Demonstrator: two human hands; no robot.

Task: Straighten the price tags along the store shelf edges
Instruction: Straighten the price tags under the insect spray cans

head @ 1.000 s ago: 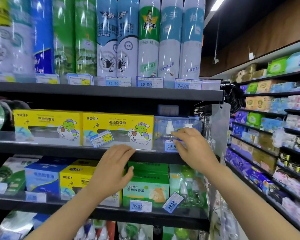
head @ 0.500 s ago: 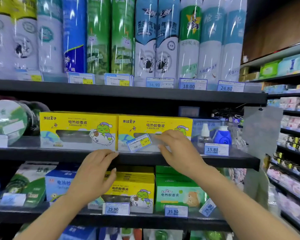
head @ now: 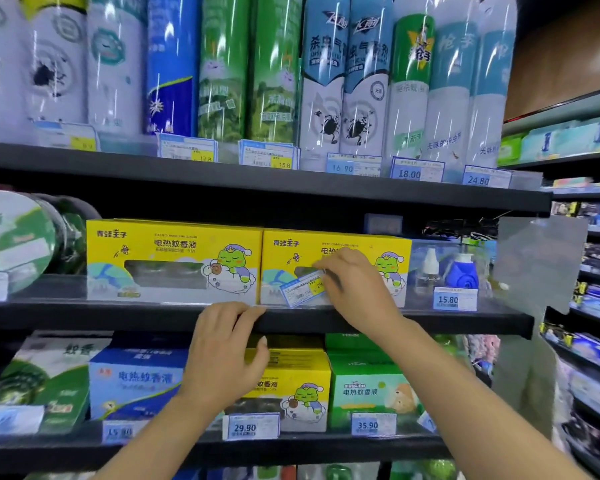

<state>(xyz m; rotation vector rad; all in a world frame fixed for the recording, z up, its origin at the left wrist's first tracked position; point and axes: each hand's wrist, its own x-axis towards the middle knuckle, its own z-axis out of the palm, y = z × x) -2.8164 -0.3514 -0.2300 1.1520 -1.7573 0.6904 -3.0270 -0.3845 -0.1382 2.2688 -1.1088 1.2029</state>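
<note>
A: Which tag is in hand?

B: The crooked price tag (head: 302, 288) on the middle shelf edge (head: 118, 315); it tilts up to the right, in front of the right-hand yellow mosquito-liquid box (head: 336, 258); the right hand (head: 355, 289) pinches its right end between thumb and fingertips.

A: And the other hand?

B: The left hand (head: 222, 355) hooks its curled fingers over the front lip of that shelf, just left of the tag, thumb underneath; it looks like a brace rather than a grab at any tag.

A: What might go wrong?

B: I'd guess a hard twist could pop the tag out of its holder, or crease the paper; the yellow box stands touching behind it, so a push inward may shove that box back or skew it; I cannot tell how firmly the tag is clipped.

A: Anything else left?

B: The 15.80 tag (head: 454, 298) beside it sits level; on the bottom shelf a tag (head: 426, 421) near the right forearm looks tilted, though it is mostly hidden.
</note>
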